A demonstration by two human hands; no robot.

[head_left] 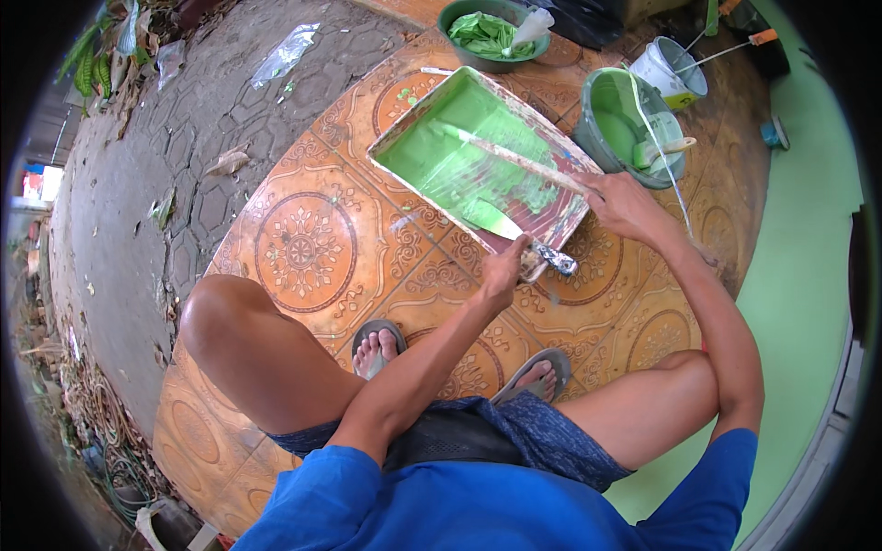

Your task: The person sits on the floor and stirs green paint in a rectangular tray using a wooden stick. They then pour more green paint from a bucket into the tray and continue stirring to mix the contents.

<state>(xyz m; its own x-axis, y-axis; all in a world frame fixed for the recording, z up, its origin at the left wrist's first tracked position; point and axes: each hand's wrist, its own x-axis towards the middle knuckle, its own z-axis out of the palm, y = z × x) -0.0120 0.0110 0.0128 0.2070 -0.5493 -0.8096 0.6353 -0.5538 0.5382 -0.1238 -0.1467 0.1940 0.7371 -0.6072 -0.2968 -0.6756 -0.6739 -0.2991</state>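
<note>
A shallow paint tray (pixel 432 197) sits tilted across the tiles in front of me, its bed coated with light green paint. My right hand (pixel 627 208) is closed on a paint-smeared stick (pixel 524 162) at the tray's right side; the stick's far end lies in the paint. My left hand (pixel 503 273) grips the tray's near rim, thumb up by a scraper (pixel 493 219). The scraper's green-coated blade points into the tray, and its speckled handle passes over the near corner. Most of my left fingers are hidden under the rim.
Right of the tray stands a green bucket (pixel 588 101) of paint, with a brush (pixel 678 145) across it. Beyond are a white pail (pixel 658 66) holding a roller and a basin (pixel 501 64) with green plastic. A green wall (pixel 799 303) runs along the right; grey paving (pixel 175 184) lies left.
</note>
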